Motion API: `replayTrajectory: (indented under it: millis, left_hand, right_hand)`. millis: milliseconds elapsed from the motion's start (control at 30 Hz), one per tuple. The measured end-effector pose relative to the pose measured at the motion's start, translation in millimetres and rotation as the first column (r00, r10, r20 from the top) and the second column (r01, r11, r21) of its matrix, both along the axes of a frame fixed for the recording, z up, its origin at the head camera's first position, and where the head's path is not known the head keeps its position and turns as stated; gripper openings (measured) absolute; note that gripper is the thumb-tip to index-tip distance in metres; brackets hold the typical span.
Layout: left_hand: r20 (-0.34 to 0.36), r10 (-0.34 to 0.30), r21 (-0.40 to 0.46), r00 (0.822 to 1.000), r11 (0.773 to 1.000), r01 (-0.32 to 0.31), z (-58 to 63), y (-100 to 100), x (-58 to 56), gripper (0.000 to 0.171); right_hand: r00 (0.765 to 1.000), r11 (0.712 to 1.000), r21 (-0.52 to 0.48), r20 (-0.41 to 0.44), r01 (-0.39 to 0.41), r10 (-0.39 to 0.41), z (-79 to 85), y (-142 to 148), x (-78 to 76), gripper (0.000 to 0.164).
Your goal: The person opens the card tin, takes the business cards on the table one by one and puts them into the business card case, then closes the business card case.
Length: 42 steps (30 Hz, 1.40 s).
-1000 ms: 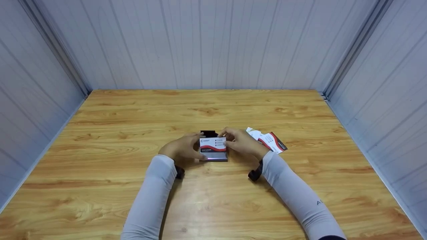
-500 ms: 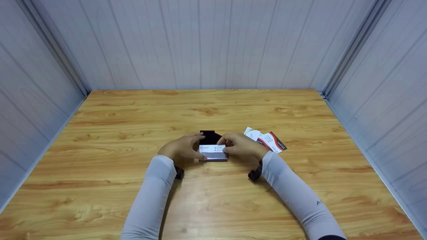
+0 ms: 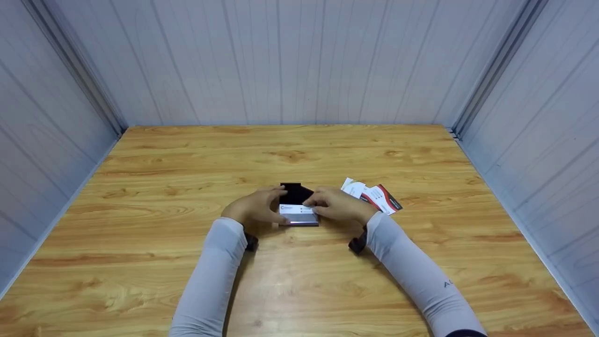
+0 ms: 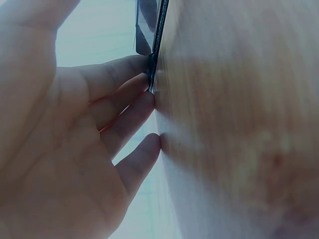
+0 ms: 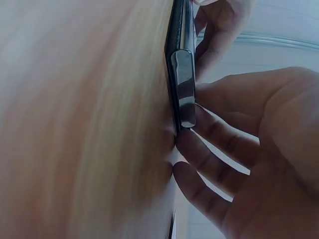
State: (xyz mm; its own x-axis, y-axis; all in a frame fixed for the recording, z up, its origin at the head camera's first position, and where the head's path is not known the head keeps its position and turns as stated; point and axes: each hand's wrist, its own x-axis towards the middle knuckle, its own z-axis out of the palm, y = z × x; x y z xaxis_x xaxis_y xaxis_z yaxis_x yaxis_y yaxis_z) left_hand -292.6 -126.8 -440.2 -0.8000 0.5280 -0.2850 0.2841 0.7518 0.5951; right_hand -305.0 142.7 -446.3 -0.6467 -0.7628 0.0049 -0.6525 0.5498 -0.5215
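Observation:
A business card case (image 3: 299, 219), black inside with a metal front pocket, lies open at the middle of the table in the head view. A white business card (image 3: 291, 209) sits partly in its pocket, the upper strip showing. My left hand (image 3: 255, 206) holds the case by its left side, thumb at the front corner and fingers toward the back flap. At the card's upper right edge, the thumb and index finger of my right hand (image 3: 339, 204) grip the card. In the right wrist view the metal end of the case (image 5: 183, 87) stands close to the right fingers (image 5: 199, 152).
Several loose business cards (image 3: 381, 199), white with red and black, lie fanned on the wooden table (image 3: 290, 281) just right of my right hand. A pale panel wall (image 3: 299, 61) rises behind the table, with more panels at both sides.
The card has slid down toward me into the pocket, so its red band no longer shows and more black lining does. My right fingers moved slightly down with it; the left hand stays put.

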Motion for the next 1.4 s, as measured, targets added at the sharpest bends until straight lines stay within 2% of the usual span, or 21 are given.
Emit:
replayTrajectory:
  millis: [267,433,667,833,1000,1167,1300,1400]
  left_hand:
    - [0.003,0.005,0.004,1.0,1.0,-0.005,-0.2,-0.2,0.6,0.095]
    - [0.0,0.009,0.005,1.0,1.0,-0.009,0.1,0.5,0.3,0.096]
    - [-0.004,0.015,0.003,1.0,1.0,-0.015,-1.0,1.1,0.9,0.098]
    - [0.004,0.017,-0.005,1.0,1.0,-0.017,-1.0,0.9,1.3,0.097]
    - [-0.005,0.005,0.001,1.0,1.0,-0.005,-1.2,0.2,0.7,0.096]
    - [0.005,0.011,0.018,1.0,1.0,-0.011,-0.2,-0.5,2.0,0.096]
    - [0.007,0.01,0.025,1.0,1.0,-0.01,-1.1,-1.0,2.0,0.097]
    - [0.01,0.016,0.026,1.0,1.0,-0.016,-2.0,-1.7,1.7,0.096]
  right_hand:
    - [1.0,1.0,-0.001,0.028,-0.004,0.004,0.7,-0.6,1.1,0.032]
    - [0.996,1.0,-0.031,0.092,-0.002,0.005,1.4,3.4,-0.3,0.036]
    - [0.977,0.991,-0.104,0.204,0.086,-0.063,-0.5,15.4,-9.1,0.035]
    - [0.974,0.978,-0.173,0.21,0.12,-0.082,0.7,25.4,-15.7,0.034]
    - [0.964,0.967,-0.176,0.224,0.186,-0.145,3.9,37.3,-20.7,0.037]
    - [0.946,0.953,-0.136,0.222,0.27,-0.237,6.3,50.8,-27.1,0.046]
    - [0.934,0.945,-0.045,0.169,0.325,-0.314,7.3,62.9,-30.9,0.059]
    - [0.932,0.942,0.018,0.143,0.335,-0.334,7.7,72.4,-32.5,0.068]
